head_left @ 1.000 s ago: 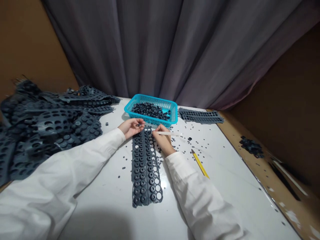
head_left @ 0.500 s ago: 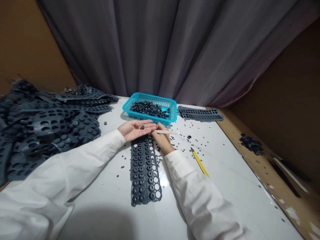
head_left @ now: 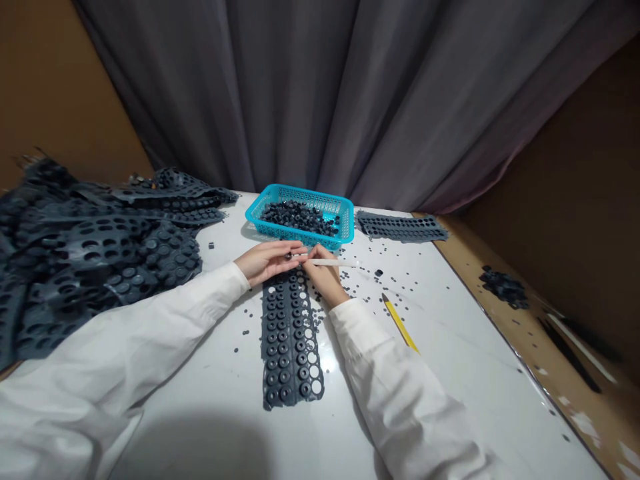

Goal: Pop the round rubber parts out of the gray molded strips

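Observation:
My left hand point(head_left: 265, 261), palm up, has a small black rubber piece point(head_left: 288, 255) at its fingers. My right hand point(head_left: 325, 275) is closed on a white-handled tool point(head_left: 335, 263), whose tip side points at that piece. Beneath both hands lies a dark rubber sheet point(head_left: 291, 347) with rows of ring-shaped parts and some round holes along its right side. Just behind the hands a blue basket point(head_left: 347, 230) holds a heap of small black pieces.
A large pile of dark perforated rubber sheets point(head_left: 100, 247) covers the left. A yellow tool point(head_left: 400, 323) lies to the right among scattered black discs. Another strip point(head_left: 403, 227) rests beside the basket. Black pieces point(head_left: 503, 287) sit on the brown surface at far right.
My left hand has tilted and its fingers have curled slightly around the black piece, which has turned and shifted a little to the right. My right hand has hardly moved.

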### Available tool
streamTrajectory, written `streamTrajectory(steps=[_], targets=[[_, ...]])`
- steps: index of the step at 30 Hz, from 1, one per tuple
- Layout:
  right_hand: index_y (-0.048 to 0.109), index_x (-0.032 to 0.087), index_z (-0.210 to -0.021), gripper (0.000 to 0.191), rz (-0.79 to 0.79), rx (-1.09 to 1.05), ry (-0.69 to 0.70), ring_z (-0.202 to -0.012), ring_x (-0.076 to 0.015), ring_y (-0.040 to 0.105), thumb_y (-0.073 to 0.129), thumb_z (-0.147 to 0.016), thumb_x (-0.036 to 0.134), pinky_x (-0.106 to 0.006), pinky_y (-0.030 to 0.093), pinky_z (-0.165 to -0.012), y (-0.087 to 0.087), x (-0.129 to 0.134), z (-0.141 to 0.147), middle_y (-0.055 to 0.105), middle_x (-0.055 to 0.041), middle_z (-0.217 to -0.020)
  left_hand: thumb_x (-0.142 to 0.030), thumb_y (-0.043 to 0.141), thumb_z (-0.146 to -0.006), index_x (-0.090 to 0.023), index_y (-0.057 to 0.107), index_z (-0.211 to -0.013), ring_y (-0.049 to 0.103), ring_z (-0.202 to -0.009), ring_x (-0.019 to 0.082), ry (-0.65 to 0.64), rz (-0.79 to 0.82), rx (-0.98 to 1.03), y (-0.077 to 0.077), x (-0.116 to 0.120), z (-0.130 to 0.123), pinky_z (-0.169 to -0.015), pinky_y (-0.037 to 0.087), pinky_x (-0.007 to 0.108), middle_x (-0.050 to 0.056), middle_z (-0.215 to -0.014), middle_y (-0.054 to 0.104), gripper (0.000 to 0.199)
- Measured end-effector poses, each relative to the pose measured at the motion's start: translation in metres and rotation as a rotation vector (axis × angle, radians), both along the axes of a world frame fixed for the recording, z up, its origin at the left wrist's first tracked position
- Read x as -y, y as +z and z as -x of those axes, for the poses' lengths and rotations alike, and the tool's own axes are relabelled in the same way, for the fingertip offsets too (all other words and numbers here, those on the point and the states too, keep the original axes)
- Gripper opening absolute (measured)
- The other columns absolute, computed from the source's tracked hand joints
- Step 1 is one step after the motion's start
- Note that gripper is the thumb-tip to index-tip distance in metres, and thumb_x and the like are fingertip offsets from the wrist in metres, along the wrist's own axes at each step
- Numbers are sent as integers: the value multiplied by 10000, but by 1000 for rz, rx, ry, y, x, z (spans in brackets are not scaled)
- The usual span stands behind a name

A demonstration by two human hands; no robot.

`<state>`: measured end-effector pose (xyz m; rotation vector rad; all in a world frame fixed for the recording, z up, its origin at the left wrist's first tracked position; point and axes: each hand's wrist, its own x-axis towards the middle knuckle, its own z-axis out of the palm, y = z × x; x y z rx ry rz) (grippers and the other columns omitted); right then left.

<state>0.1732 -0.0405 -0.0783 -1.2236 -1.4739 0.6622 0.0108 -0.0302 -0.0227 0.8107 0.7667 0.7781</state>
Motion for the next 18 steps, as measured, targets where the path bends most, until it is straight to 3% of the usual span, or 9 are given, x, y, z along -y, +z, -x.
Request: streamTrajectory(steps=[4, 7, 10, 12, 16, 18], targets=[[418, 202, -585, 195, 7, -6, -3, -535, -109, 401, 570, -686, 269, -231, 309, -528, -1, -1, 0, 444, 64, -521, -202, 385, -887, -37, 570, -1060, 638, -996, 213, -28, 126, 49, 3, -2, -1, -908, 493, 284, 195, -1134, 616, 302], [429, 201, -581, 182, 6, 1, -13, -544, -112, 421, 572, -681, 252, -228, 314, -531, 0, -1, 0, 457, 61, -528, -213, 374, -876, -58, 594, -995, 655, -905, 183, 20, 33, -51, -2, -10, 1, -835, 514, 280, 162, -997, 657, 294], [443, 199, -576, 149, 13, 13, -15, -558, -114, 441, 552, -677, 213, -225, 325, -540, 1, 0, 1, 464, 59, -537, -209, 483, -808, -101, 631, -851, 625, -709, 143, 134, -303, -349, -10, -24, 5, -716, 514, 274, 66, -757, 650, 187], [444, 198, -572, 149, 13, 14, -13, -557, -113, 440, 549, -678, 203, -225, 330, -544, 1, 0, 1, 461, 60, -536, -193, 576, -735, -115, 647, -759, 570, -650, 134, 132, -585, -574, -14, -34, 9, -682, 487, 270, 27, -682, 619, 108], [451, 197, -584, 149, 4, 13, 0, -562, -114, 447, 548, -696, 209, -226, 336, -552, 1, -1, 1, 464, 61, -542, -164, 613, -693, -118, 675, -791, 550, -689, 153, -144, -1216, -996, -15, -51, 12, -701, 448, 280, 41, -748, 632, 125], [456, 196, -590, 153, 2, 15, 3, -571, -115, 456, 548, -709, 220, -228, 341, -559, 0, -2, 1, 470, 59, -550, -157, 613, -700, -120, 675, -849, 577, -761, 169, -300, -1368, -1076, -14, -57, 11, -734, 445, 275, 58, -811, 647, 166]])
